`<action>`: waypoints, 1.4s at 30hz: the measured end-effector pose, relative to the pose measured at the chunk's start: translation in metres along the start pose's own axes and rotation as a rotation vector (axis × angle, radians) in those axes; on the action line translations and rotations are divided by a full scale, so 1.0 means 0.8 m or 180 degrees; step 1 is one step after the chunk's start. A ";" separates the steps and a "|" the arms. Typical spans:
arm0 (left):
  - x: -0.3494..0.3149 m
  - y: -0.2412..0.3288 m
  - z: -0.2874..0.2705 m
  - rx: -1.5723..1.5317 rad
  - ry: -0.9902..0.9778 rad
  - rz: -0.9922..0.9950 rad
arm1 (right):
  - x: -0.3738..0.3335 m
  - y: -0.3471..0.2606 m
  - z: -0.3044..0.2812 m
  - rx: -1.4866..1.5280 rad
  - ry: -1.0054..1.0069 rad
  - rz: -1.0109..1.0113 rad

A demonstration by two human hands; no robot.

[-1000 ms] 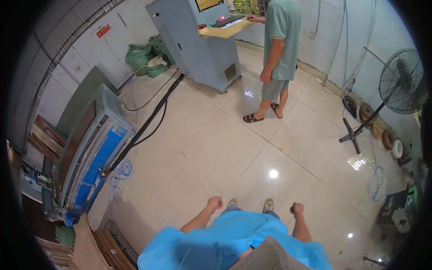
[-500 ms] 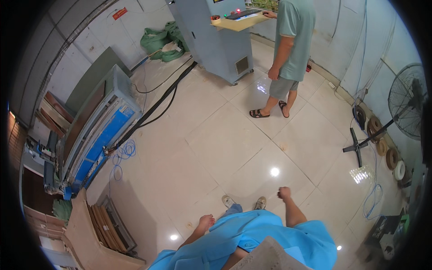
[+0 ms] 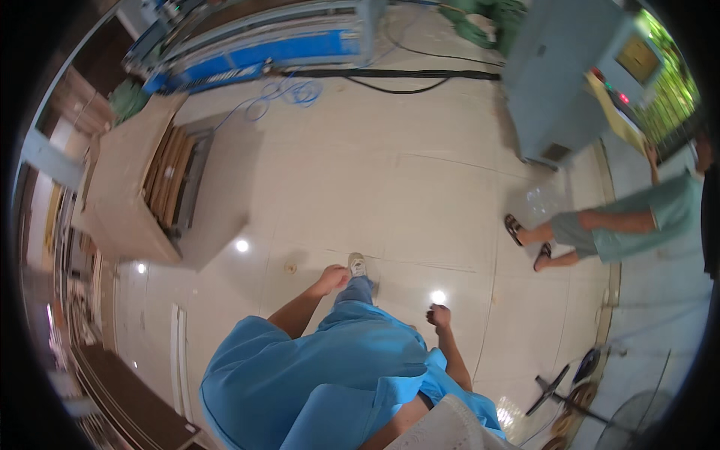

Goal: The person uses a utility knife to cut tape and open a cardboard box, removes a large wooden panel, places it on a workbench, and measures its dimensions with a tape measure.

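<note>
My left hand (image 3: 332, 278) hangs in front of me beside my forward shoe (image 3: 357, 264), its fingers curled in, and no object shows in it. On the other side my right hand (image 3: 439, 316) is closed in a loose fist over the tiled floor (image 3: 390, 202), with nothing visible in it. Neither hand touches anything. A blue shirt (image 3: 300, 367) covers my body and upper arms. One foot is stepping ahead; the other is mostly hidden.
A blue and grey machine (image 3: 285, 52) stands far left, with blue tubing (image 3: 300, 92) and black cables (image 3: 405, 73) on the floor. Brown panels (image 3: 169, 169) lean at left. A grey cabinet (image 3: 551, 82), a co-worker (image 3: 645, 217) and a fan stand (image 3: 551, 390) are at right.
My view has swung left, so the cabinet, co-worker and fan now sit farther right. My left hand is farther forward and one foot has stepped ahead. Both hands remain curled.
</note>
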State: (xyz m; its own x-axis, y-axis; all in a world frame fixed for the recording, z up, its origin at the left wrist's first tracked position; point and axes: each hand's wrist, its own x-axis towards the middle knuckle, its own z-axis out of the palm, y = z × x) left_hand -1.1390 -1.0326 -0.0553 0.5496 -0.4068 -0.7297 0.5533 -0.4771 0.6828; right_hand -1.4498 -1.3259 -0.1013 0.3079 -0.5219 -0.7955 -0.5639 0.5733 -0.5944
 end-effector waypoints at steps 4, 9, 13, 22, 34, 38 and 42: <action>0.053 0.070 -0.086 -0.0170 0.0154 -0.0085 | 0.046 -0.048 -0.008 -0.0473 0.0337 -0.0063; 0.127 0.185 -0.157 -0.0436 0.0446 -0.0148 | 0.085 -0.117 -0.017 0.0577 0.0842 0.0596; 0.195 0.294 -0.213 -0.0411 0.0166 0.0221 | 0.141 -0.139 0.063 0.0141 0.0989 0.0559; 0.369 0.424 -0.369 -0.0670 0.0751 -0.0215 | 0.406 -0.361 0.355 -0.3894 -0.0977 -0.2060; 0.370 0.322 -0.602 -0.3372 0.2884 -0.1557 | 0.579 -1.071 1.071 -0.3188 -0.0785 -0.2328; 0.445 0.335 -0.694 -0.3438 0.1995 -0.1221 | 0.574 -1.111 1.309 -0.1708 -0.1087 -0.1865; 0.533 0.449 -0.863 -0.3285 0.2193 -0.1872 | 0.561 -1.076 1.445 -0.2338 -0.1890 -0.1590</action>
State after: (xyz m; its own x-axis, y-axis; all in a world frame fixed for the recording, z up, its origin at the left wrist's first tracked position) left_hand -0.2739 -0.8400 -0.0952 0.1035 0.2622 -0.9595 0.8542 0.4708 0.2208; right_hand 0.0597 -1.3236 -0.0824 0.8440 -0.0876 -0.5292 -0.5332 -0.2449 -0.8098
